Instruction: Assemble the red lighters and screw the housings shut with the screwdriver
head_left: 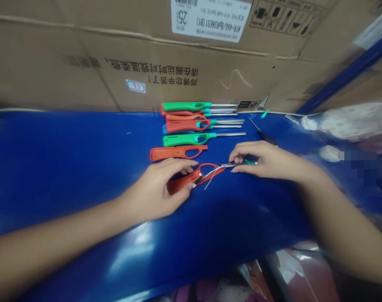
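Note:
My left hand (pixel 161 186) is closed around the opened orange casing half of a long-necked lighter (pixel 206 167). Its thumb lies by a small black-and-white part with thin wires (pixel 199 179) that run toward the metal tube. My right hand (pixel 257 157) pinches that metal lighter tube (pixel 230 165), whose teal piece (pixel 250 162) shows at the fingers. The tube's left end meets the narrow tip of the casing. Just behind my left hand lies a second orange casing half (pixel 175 153), flat on the blue surface.
Several green and orange lighters (pixel 186 139) lie in a row behind, metal tubes pointing right. A screwdriver (pixel 265 135) and a small teal piece (pixel 265 114) lie to their right. A cardboard box (pixel 84 42) stands along the back of the blue table (pixel 84 147). Plastic bags (pixel 345 121) are at right.

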`<state>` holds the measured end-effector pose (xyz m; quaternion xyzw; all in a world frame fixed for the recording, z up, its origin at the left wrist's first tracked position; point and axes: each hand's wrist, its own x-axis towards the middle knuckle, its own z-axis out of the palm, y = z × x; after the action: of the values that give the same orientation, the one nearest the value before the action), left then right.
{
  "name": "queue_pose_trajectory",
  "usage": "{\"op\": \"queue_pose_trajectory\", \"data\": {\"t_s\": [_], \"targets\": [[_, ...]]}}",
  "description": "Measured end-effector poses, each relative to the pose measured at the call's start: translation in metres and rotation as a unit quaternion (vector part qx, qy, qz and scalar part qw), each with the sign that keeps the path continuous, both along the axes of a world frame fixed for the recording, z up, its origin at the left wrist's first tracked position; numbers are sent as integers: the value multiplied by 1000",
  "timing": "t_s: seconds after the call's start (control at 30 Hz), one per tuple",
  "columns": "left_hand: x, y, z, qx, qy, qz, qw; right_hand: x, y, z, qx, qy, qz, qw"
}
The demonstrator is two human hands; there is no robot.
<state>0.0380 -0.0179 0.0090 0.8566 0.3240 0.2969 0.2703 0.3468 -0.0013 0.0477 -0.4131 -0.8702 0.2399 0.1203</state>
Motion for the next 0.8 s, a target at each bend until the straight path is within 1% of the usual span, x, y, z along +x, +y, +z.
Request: {"op": "queue_pose_trajectory", "data": {"t_s": [0.1,0.2,0.37,0.5,0.7,0.8], "targets": [[0,-2,3,13,28,-19,999,-2,0,0,11,6,11,1000],[-1,-2,2,30,42,-31,998,-6,-1,1,33,15,28,999],[-2,2,-3,36,34,-14,999,-8,-3,1,70,11,50,996],[-2,4,-4,32,27,-7,999,-9,-7,1,82,-9,62,995],[-2,5,-3,38,31,3,999,-10,-12,2,128,-61,59,988],[-3,6,-4,35,32,3,999,-10,-13,2,137,-80,61,985]]}}
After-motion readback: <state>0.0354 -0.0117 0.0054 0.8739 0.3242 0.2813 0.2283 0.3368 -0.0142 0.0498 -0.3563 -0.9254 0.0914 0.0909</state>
